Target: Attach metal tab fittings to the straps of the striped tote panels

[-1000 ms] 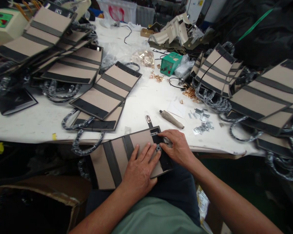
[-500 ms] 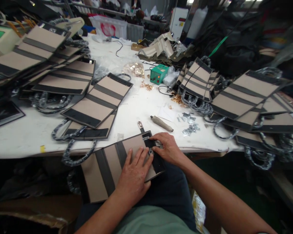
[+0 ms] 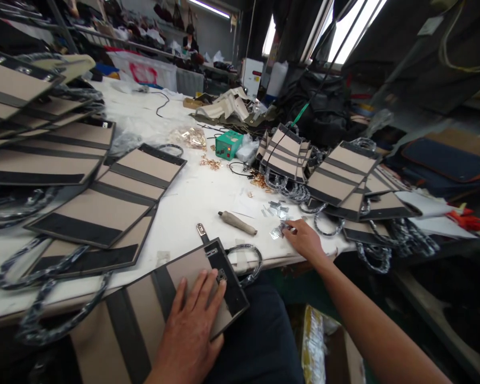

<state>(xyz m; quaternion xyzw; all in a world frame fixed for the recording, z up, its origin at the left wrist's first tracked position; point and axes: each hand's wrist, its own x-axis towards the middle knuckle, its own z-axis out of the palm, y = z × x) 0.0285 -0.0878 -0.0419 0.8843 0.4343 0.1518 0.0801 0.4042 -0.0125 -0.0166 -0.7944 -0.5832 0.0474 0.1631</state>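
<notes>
Head view: the left hand (image 3: 190, 328) lies flat, fingers spread, on the beige rectangular panel with dark stripes (image 3: 146, 306), apparently steadying it across the near edge of the white table (image 3: 190, 205). The right hand (image 3: 306, 240), fingers narrowed, touches loose silver metal plates (image 3: 280, 212) near that edge; whether it pinches 1, I cannot tell.

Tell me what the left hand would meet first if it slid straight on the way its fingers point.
Most likely the small metal fitting on the black band of the panel, just ahead of the left hand; whether the fingers already touch it is hard to tell.
</notes>
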